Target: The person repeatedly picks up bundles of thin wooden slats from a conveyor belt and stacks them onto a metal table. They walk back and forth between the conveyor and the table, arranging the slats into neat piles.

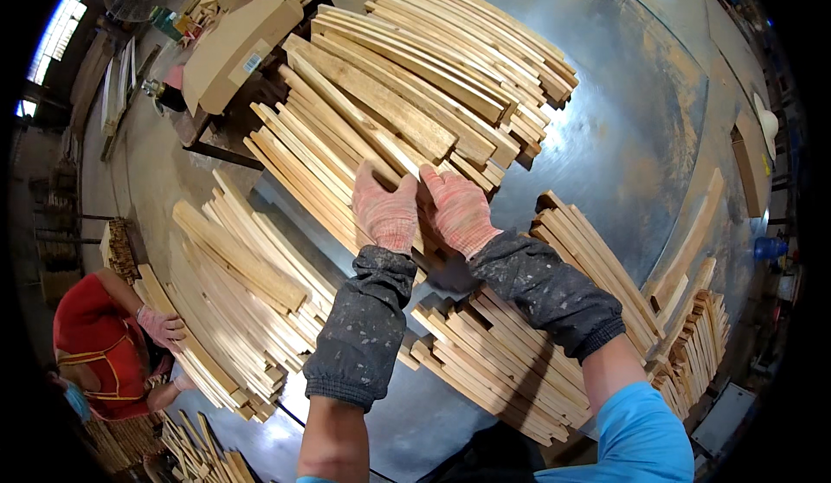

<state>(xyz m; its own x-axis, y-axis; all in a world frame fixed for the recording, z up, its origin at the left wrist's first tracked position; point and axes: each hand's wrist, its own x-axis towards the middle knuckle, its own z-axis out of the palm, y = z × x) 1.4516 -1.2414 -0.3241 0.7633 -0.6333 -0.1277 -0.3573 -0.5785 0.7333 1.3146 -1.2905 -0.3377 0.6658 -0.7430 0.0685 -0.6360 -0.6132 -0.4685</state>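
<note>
At upper left we see a cardboard box [247, 46], its contents hidden from us; our gloved left hand [385, 213] and right hand [460, 210] curl side by side at the near end of a wooden slat [359, 122], which runs away from them among stacked slats [485, 41]; whether either pinches it, we cannot tell.

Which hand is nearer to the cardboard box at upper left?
Left. The left hand is below and right of the cardboard box; the right hand is farther right.
</note>
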